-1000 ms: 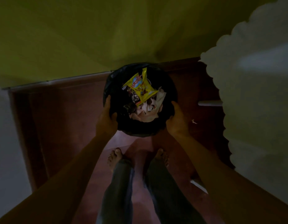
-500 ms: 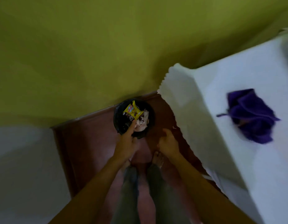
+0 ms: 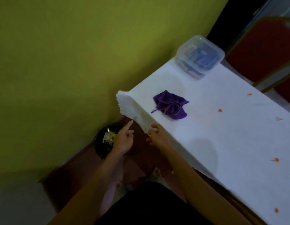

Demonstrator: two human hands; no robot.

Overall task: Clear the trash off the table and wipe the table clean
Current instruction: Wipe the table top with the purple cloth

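Observation:
A black trash bin (image 3: 101, 147) stands on the floor by the green wall, with a yellow snack wrapper (image 3: 108, 136) on top of its contents. My left hand (image 3: 124, 138) hovers in front of the bin, fingers spread and empty, index finger pointing up. My right hand (image 3: 158, 136) is open and empty at the edge of the white-covered table (image 3: 222, 143). A crumpled purple cloth (image 3: 171, 104) lies on the table near its left end. Several small orange scraps (image 3: 219, 110) are scattered over the right part of the tabletop.
A clear plastic box (image 3: 200, 56) with blue contents sits at the table's far corner. A red chair (image 3: 264, 51) stands behind the table at the upper right. My bare feet (image 3: 155, 172) are on the reddish-brown floor beside the table.
Both hands have let go of the bin and risen towards the table edge. My view has swung up and right, bringing the tabletop, cloth and orange scraps into sight.

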